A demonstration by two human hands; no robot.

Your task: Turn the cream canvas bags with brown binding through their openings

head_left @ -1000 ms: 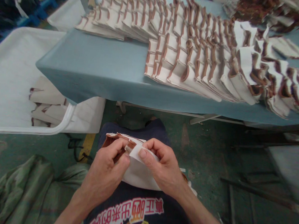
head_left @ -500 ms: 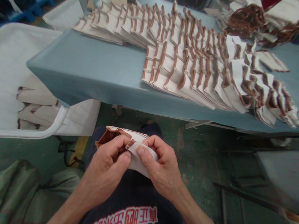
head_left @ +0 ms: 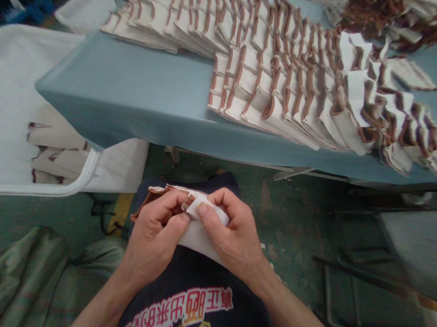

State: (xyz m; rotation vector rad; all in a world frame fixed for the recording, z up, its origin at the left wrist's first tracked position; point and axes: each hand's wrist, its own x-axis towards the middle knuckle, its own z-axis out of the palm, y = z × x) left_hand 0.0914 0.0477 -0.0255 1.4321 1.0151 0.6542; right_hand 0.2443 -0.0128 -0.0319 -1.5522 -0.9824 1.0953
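A white fabric piece with brown edging (head_left: pixel 201 239) is held between both hands above my lap. My left hand (head_left: pixel 160 229) pinches its left part, where a brown lining shows beside the fingers. My right hand (head_left: pixel 233 228) grips the white part on the right, thumb on top. A small folded tab with a brown stripe (head_left: pixel 189 202) sticks up between the two hands. Rows of similar white pieces with brown edges (head_left: pixel 260 87) stand packed together on the blue table.
The blue-covered table (head_left: pixel 134 89) runs across in front of me. At the left, a white bin (head_left: pixel 7 101) holds several white pieces (head_left: pixel 57 161). Green cloth (head_left: pixel 30 275) lies at lower left. A metal frame (head_left: pixel 343 294) stands at lower right.
The view has tilted slightly, so the table and its rows sit higher. Both hands still hold the piece, and its brown-lined end has swung a little left and down.
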